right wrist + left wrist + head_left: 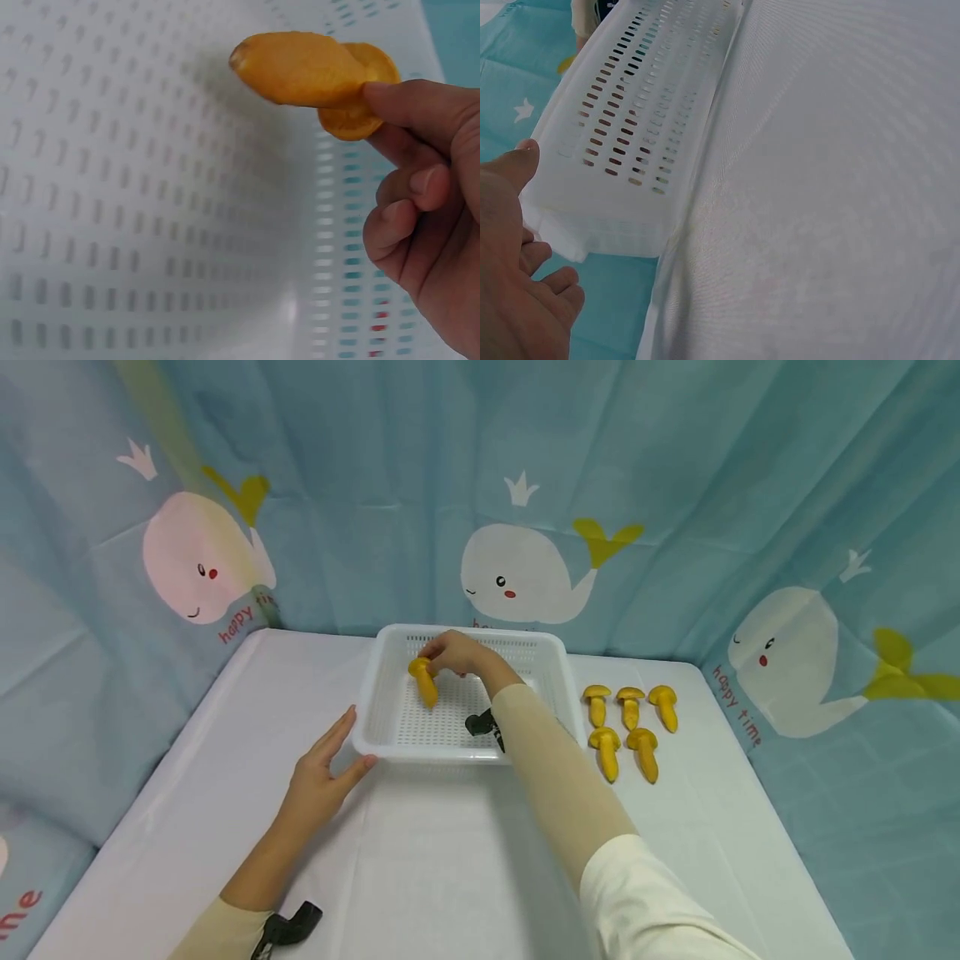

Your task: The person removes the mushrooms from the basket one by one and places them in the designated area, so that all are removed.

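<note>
My right hand (459,653) is inside the white plastic basket (435,752), toward its left side. It pinches a yellow mushroom (426,683) near the cap between thumb and fingers, the stem pointing toward me. In the right wrist view the mushroom (300,69) appears above the slotted basket floor (150,187); whether it touches the floor I cannot tell. My left hand (318,781) lies at the basket's front left corner, fingers extended along the side and thumb by the front rim. The left wrist view shows its thumb (521,161) against the basket wall (622,225).
Several more yellow mushrooms (630,706) lie in two rows on the white tablecloth (442,852), right of the basket. Behind the table hangs a blue curtain (360,527) with whale prints. Black camera mounts (292,927) are strapped on the wrists.
</note>
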{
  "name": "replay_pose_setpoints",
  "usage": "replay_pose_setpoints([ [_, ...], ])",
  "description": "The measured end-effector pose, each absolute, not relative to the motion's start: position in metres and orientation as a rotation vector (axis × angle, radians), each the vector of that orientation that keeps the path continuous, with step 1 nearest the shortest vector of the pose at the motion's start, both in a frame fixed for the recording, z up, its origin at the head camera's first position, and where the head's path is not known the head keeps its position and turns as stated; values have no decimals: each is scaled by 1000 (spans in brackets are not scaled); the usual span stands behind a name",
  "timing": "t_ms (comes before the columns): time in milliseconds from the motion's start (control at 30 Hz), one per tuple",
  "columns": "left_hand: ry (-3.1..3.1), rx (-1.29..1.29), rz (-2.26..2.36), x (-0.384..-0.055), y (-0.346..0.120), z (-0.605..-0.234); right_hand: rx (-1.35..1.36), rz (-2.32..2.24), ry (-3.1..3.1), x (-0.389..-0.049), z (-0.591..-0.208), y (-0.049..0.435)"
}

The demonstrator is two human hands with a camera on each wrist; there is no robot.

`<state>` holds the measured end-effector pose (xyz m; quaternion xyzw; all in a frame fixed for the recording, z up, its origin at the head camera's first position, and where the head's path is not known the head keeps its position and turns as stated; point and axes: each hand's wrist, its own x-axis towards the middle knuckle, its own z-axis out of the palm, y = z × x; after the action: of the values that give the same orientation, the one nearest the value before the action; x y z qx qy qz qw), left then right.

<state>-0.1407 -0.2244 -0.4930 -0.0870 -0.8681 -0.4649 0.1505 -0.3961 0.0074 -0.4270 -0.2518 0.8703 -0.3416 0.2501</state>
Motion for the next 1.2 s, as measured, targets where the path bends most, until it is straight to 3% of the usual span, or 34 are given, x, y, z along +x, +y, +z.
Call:
replay_pose_setpoints([
  [567,-2497,-246,-1314,-140,-224,-492,-927,-1023,2504,-367,-353,38],
  [1200,-2519,-239,-1334,-142,-223,-491,-937,-1221,2600,-310,-342,95],
])
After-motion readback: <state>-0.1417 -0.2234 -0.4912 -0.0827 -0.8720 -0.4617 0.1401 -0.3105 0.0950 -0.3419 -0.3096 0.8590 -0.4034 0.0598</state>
